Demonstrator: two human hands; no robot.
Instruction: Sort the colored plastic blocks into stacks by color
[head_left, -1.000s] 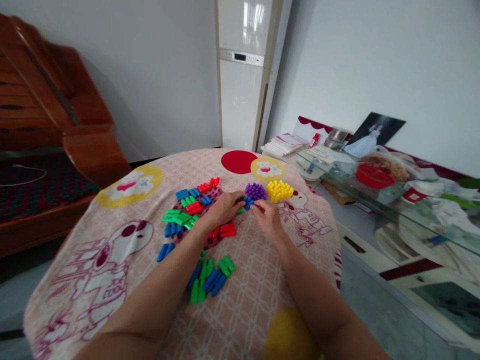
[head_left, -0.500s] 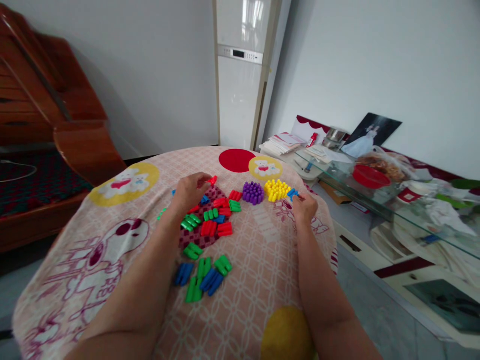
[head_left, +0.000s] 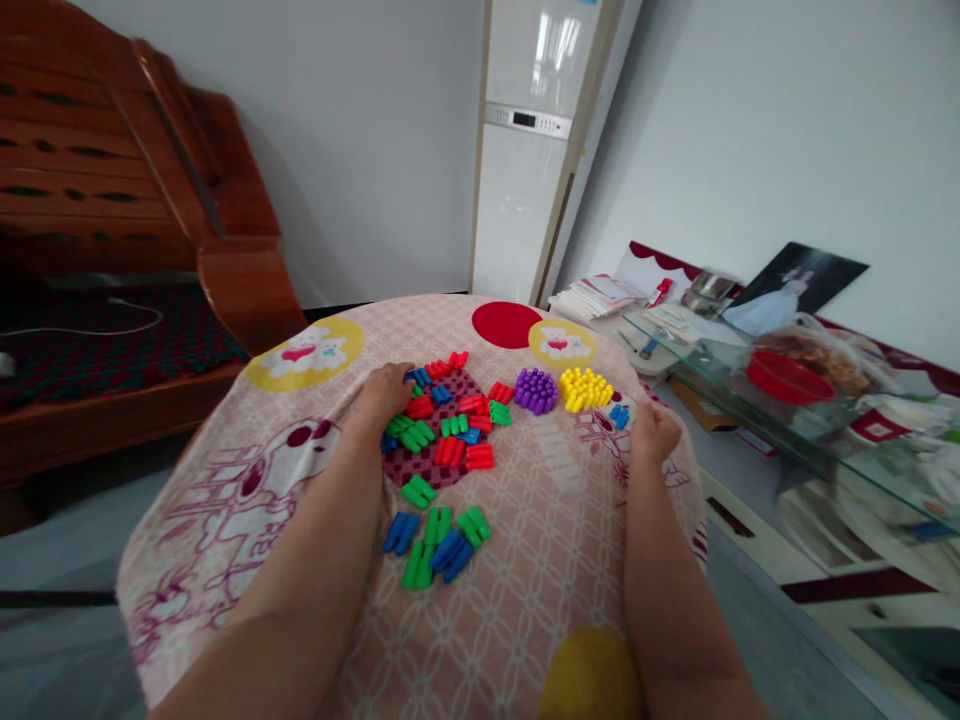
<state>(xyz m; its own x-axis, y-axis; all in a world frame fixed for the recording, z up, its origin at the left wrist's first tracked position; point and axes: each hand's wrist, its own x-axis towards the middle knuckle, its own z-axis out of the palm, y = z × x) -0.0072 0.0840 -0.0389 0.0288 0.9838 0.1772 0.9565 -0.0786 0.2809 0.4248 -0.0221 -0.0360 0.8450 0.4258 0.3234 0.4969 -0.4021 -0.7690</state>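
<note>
My left hand (head_left: 386,390) rests at the left edge of a scatter of red, green and blue plastic pieces (head_left: 450,432) on a dark red patch of the cloth. Its fingers curl down by some blue pieces (head_left: 417,377); what they hold is hidden. My right hand (head_left: 656,430) lies near the table's right edge as a loose fist. Two blue pieces (head_left: 619,415) lie just left of it. A purple cluster (head_left: 535,390) and a yellow cluster (head_left: 585,388) stand side by side between my hands. More green and blue pieces (head_left: 435,538) lie nearer to me.
The round table wears a pink cartoon cloth (head_left: 525,600). A wooden bench (head_left: 112,250) stands at the left and a tall white air conditioner (head_left: 525,150) behind. At the right a glass shelf (head_left: 720,385) carries a red bowl (head_left: 784,375), papers (head_left: 600,295) and a photo (head_left: 795,285).
My hands parted from the middle. The right one carried blue pieces past the yellow cluster and let them go. The left one moved to the pile's left edge. The camera turned left.
</note>
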